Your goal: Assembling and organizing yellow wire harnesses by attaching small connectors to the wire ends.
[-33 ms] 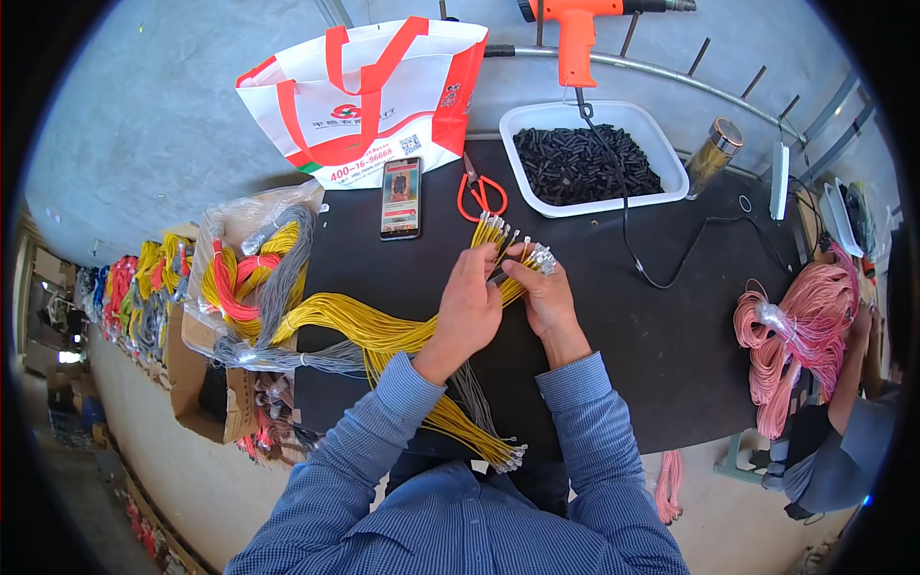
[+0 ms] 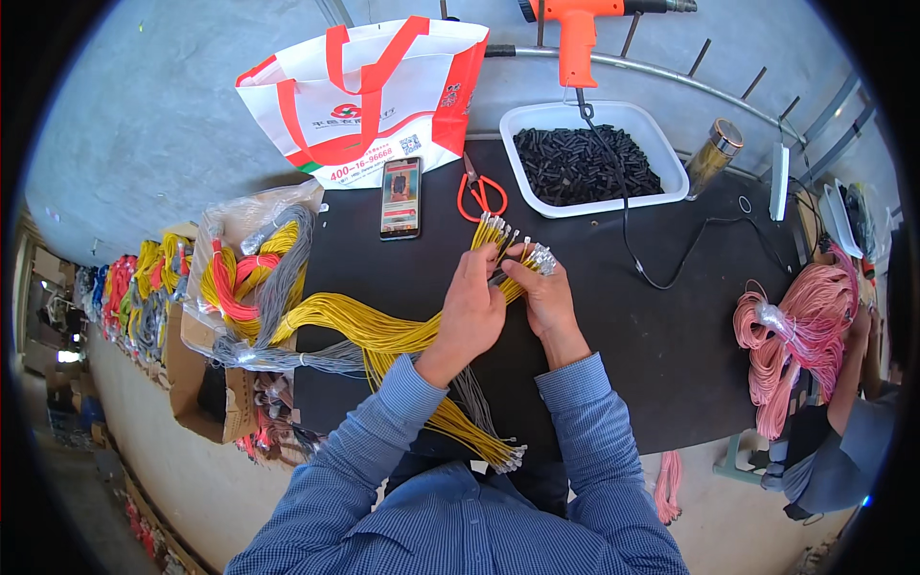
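Note:
A thick bundle of yellow wires [image 2: 356, 319] runs from the left across the black table to my hands. My left hand [image 2: 471, 311] is closed around part of the bundle, with several metal-tipped ends standing up past its fingers. My right hand [image 2: 548, 299] is closed on another cluster of yellow wire ends, whose silvery terminals [image 2: 542, 259] fan out above the fingers. Both hands' fingertips nearly meet, and a small dark piece shows between them. Other yellow wire ends [image 2: 506, 454] hang at the table's near edge, next to grey wires [image 2: 471, 398].
Beyond my hands lie red-handled scissors [image 2: 482, 196], a phone [image 2: 401, 198] and a white tub [image 2: 596, 206] of short black tubes. An orange heat gun [image 2: 577, 43] hangs above its cord. Pink wire bundles [image 2: 767, 355] lie at right, near another person's arm [image 2: 848, 383]. A cardboard box [image 2: 216, 402] stands left.

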Demonstrator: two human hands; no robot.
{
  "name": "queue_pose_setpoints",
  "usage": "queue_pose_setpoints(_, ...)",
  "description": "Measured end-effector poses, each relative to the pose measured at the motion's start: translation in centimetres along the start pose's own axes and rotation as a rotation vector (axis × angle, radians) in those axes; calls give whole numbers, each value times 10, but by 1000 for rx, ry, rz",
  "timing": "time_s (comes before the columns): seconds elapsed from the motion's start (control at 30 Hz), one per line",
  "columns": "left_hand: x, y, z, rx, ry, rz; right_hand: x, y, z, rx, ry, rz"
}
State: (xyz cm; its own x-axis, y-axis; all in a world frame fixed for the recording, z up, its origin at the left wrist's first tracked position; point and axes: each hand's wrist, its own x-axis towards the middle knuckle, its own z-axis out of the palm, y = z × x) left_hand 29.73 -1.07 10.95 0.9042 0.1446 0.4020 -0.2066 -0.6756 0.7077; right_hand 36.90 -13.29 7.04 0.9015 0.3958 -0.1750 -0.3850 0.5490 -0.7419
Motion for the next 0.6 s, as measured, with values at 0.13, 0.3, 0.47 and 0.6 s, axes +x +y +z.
queue_pose_setpoints(0.13, -10, 15, 14, -91, 26, -55, 0, 4, 2, 37, -2, -48)
queue_pose_setpoints(0.3, -14, 3, 24, -171, 83, -194, 2, 10, 3, 71, 47, -83)
queue_pose_setpoints(0.47, -12, -15, 26, -107, 93, -110, 3, 11, -1, 38, 98, -117)
queue_pose_setpoints(0.6, -8, -21, 25, 14, 100, 72, 1, 8, 0, 36, 18, -48)
